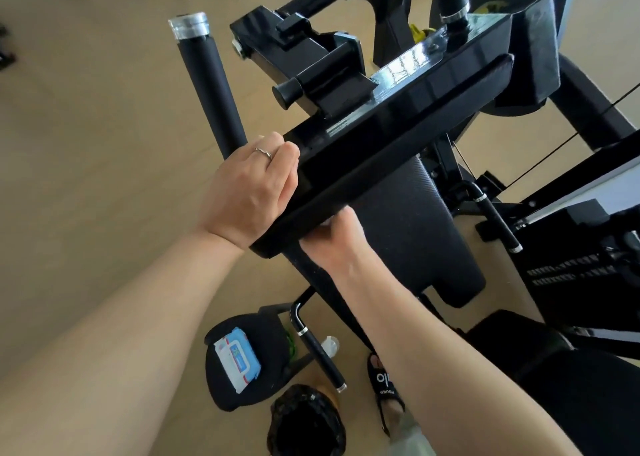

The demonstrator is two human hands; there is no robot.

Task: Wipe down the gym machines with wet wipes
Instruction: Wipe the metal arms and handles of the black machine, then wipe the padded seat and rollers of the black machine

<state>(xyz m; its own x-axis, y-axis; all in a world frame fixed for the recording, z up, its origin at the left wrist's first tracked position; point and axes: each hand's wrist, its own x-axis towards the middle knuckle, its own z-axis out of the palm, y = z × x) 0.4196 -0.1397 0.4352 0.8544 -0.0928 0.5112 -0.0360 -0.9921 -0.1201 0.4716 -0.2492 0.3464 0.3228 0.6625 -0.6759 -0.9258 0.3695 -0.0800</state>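
Observation:
A black gym machine fills the middle, with a long padded arm rest running from lower left to upper right. My left hand grips the pad's near end, fingers curled over its top edge. My right hand reaches under that same end, its fingers hidden below the pad; a sliver of white wipe shows at the fingertips. A blue and white pack of wet wipes lies on a round black seat below.
A black foam-covered handle with a silver cap rises left of the pad. The machine's seat, a lower handle and the weight stack lie below and right. A black bin and a sandalled foot are on the wooden floor.

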